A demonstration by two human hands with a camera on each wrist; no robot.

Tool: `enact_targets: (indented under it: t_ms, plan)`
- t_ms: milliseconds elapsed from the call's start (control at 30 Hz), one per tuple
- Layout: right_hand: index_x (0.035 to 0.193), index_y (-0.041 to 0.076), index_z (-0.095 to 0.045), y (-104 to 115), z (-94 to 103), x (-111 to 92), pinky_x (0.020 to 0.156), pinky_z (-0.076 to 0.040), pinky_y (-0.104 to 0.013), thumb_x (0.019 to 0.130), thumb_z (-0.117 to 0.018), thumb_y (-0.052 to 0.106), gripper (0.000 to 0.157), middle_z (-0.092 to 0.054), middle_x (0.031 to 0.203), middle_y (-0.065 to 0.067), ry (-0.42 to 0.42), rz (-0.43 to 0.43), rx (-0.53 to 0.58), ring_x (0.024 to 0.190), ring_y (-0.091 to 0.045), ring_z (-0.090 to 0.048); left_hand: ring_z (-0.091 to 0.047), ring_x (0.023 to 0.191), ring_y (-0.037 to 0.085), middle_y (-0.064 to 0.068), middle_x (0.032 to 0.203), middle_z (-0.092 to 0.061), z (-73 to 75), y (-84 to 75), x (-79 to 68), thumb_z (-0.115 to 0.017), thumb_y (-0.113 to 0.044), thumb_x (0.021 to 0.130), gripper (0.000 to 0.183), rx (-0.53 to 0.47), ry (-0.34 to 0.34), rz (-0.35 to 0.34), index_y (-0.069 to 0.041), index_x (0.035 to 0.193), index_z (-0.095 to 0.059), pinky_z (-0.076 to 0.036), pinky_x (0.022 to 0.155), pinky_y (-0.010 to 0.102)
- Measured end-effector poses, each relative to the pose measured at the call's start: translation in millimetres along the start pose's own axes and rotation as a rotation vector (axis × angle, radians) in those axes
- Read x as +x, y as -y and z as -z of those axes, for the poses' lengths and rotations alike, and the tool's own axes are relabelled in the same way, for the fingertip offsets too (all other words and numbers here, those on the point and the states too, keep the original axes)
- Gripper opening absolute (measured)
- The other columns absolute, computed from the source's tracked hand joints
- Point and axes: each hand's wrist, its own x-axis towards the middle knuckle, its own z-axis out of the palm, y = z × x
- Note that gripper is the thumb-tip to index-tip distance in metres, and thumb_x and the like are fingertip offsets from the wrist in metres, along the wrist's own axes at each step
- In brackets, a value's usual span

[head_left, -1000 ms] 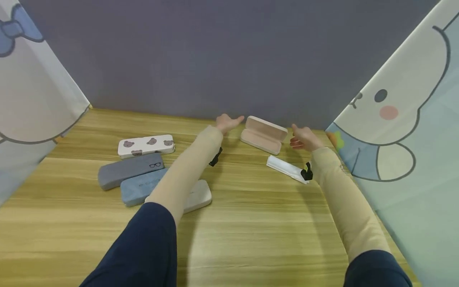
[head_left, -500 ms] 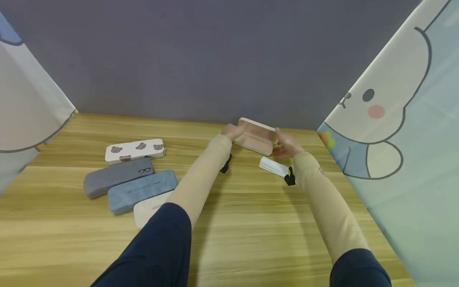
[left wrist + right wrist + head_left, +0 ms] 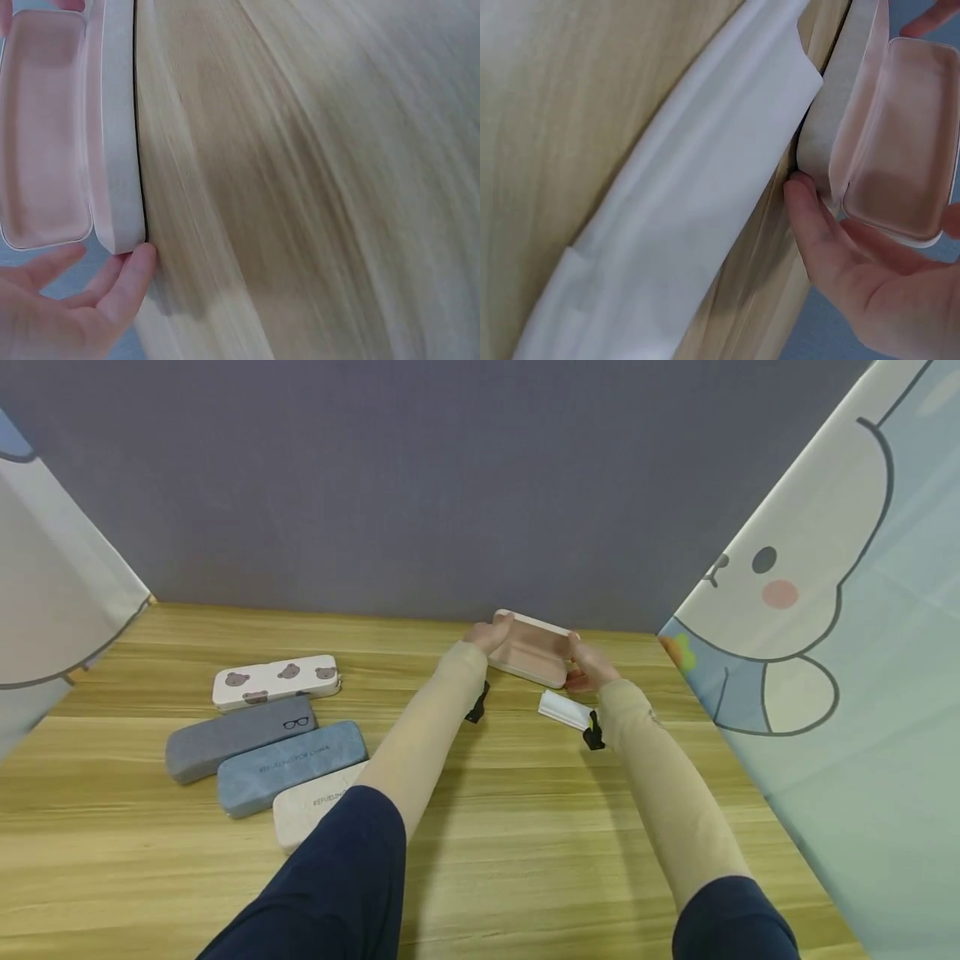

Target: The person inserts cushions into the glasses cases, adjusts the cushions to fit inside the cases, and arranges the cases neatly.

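An opened glasses case with a pink lining stands at the back of the table, against the grey panel. My left hand holds its left end; in the left wrist view the fingertips touch the corner of the base and the thumb lies by the lid's end. At the opposite end, my right hand grips the case, fingers at the base and thumb by the lid. Below the right hand lies a folded white cloth or paper, partly covered by the right wrist in the head view.
Left on the wooden table lie a bear-print case, a grey case, a blue case and a pale case partly behind my left arm. Panels border the table.
Both hands have moved inward from either side of the glasses case and now touch its two ends. The view has swung slightly right. The case stays open.
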Motion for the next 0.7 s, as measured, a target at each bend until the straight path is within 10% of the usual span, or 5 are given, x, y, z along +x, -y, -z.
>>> enact_targets:
  t_ms: [700]
  plan:
    - [0.146,-0.007,-0.022,16.9,-15.6,1.9,0.106,-0.044,-0.043,0.102,-0.024,0.048,0.071,-0.042,0.138,-0.034,0.105,0.063,-0.161,0.121,-0.039,-0.053,-0.040,0.134,0.036,0.016,0.156,-0.026,41.1,8.5,-10.7,-0.036,-0.048,0.099,0.066,-0.144,0.116,0.095,-0.016,0.153,-0.021,-0.051,0.095,0.046]
